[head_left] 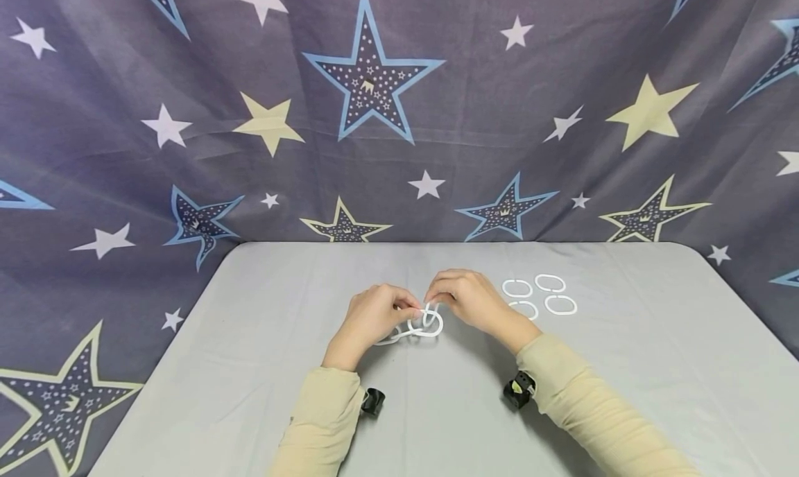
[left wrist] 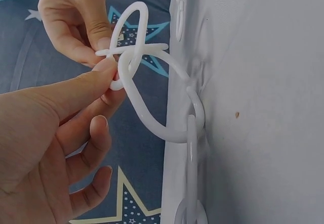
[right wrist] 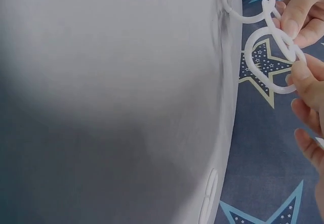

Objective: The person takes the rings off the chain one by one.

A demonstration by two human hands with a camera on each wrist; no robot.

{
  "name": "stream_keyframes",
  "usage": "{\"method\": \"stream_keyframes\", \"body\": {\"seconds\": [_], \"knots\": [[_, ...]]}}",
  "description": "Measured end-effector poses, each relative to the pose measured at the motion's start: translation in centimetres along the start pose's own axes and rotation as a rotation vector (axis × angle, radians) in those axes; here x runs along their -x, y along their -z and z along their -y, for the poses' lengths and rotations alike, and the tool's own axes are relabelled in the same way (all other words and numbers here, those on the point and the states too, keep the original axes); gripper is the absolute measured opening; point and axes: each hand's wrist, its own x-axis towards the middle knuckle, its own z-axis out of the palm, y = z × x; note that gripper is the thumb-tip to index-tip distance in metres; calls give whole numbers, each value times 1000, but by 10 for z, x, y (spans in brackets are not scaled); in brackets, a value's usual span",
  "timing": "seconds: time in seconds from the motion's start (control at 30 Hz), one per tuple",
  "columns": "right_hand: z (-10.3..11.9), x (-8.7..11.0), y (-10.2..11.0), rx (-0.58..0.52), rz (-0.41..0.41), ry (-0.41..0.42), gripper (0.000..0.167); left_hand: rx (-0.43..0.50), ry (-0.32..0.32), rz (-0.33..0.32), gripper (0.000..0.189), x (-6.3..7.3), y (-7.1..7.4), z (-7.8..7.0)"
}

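White plastic chain links are joined together between the two hands above the grey table. My left hand (head_left: 370, 315) pinches one oval link (left wrist: 147, 120) between thumb and index finger, its other fingers loosely bent. My right hand (head_left: 469, 298), close beside it, pinches another oval link (right wrist: 251, 68) with thumb and fingertips. These two links cross and overlap near the fingertips. From the left hand's link, more joined links (left wrist: 191, 168) trail down toward the table, partly hidden behind the left hand in the head view.
Several loose white oval links (head_left: 560, 305) lie on the grey tabletop (head_left: 655, 366) right of the right hand, one partly covered by the right wrist. A dark star-patterned cloth (head_left: 480, 116) hangs behind the table. Each wrist wears a small black camera (head_left: 372, 401).
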Motion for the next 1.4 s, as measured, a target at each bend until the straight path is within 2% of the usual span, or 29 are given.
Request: {"method": "stream_keyframes", "body": {"seconds": [0.3, 0.5, 0.6, 0.7, 0.87, 1.0, 1.2, 1.4], "knots": [[-4, 2, -3, 3, -69, 77, 13, 9, -15, -15, 6, 0, 0, 0], [-8, 5, -3, -4, -73, 55, 14, 42, -10, -13, 5, 1, 1, 0], [-8, 7, -1, -4, -65, -10, 15, 43, -10, -10, 5, 2, 1, 0], [-6, 9, 4, -5, -42, -122, 14, 41, -9, -3, 5, 2, 2, 0], [-2, 13, 16, -12, 60, -361, 8, 34, -3, 12, 5, 1, 3, 0], [-3, 16, 25, -68, 129, -499, 6, 31, 10, 17, 5, 1, 3, 1], [-13, 29, 33, -145, 133, -599, 6, 40, 20, 17, 5, 2, 4, 0], [-22, 42, 36, -144, 116, -625, 8, 37, 23, 17, 5, 2, 4, 0]]}}
